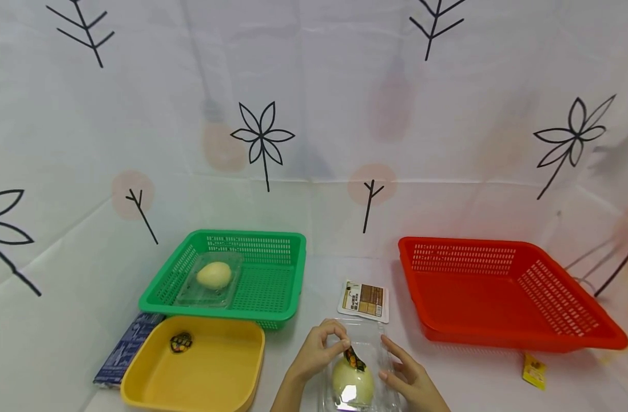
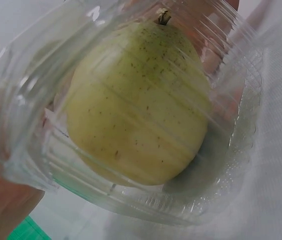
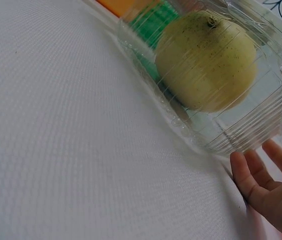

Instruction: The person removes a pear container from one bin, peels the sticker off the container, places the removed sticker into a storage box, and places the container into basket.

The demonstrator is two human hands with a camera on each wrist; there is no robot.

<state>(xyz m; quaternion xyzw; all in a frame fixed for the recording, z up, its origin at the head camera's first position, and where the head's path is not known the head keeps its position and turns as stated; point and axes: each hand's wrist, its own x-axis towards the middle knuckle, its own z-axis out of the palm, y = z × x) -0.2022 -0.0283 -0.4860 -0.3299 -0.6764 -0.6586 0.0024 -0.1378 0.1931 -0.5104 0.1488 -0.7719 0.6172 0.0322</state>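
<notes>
A clear plastic box point(image 1: 364, 329) lies in front of me, with a pale yellow-green pear point(image 1: 352, 384) inside it. The pear's speckled skin and short stem point(image 2: 164, 19) show through the plastic in the left wrist view. Above the pear, my left hand point(image 1: 318, 350) pinches a small dark piece with an orange and green pattern point(image 1: 354, 360) between thumb and finger. My right hand point(image 1: 410, 375) is at the box's right side, fingers loosely extended, with fingertips point(image 3: 238, 159) right at the plastic wall. The dark piece is hidden in both wrist views.
Left, a yellow tray point(image 1: 201, 395) holds a round dark patterned piece point(image 1: 181, 342). Behind it a green basket point(image 1: 270, 286) contains another boxed pear point(image 1: 214, 275). A blue packet point(image 1: 123, 352) lies far left. A white packet point(image 1: 364, 300), red basket point(image 1: 473, 303) and yellow sachet point(image 1: 534, 371) are also here.
</notes>
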